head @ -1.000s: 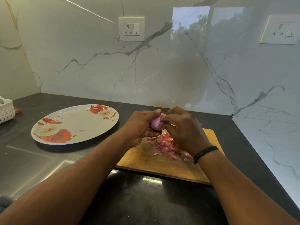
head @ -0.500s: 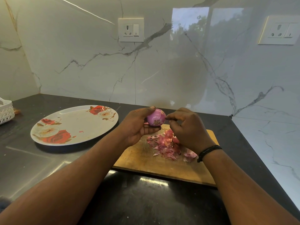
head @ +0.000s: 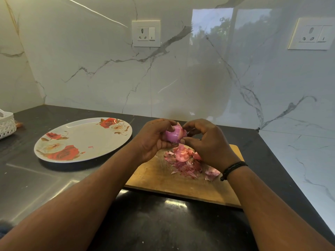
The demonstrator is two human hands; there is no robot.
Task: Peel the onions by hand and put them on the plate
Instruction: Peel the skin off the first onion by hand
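Peeling is under way: the onion (head: 175,135) is gripped by the left hand (head: 154,140) above the cutting board (head: 163,180) while skin is pinched by the right hand (head: 204,142); next, that skin probably needs pulling off.

The onion (head: 174,135), small, round and glossy purple-pink, sits up off the counter between both hands, gripped by the left hand (head: 154,140) with the right hand (head: 204,142) pinching a loose flap of skin at its top. The plate (head: 81,140), oval, white with red roses, lies flat well left of the left hand, bare but for one tiny pink scrap.
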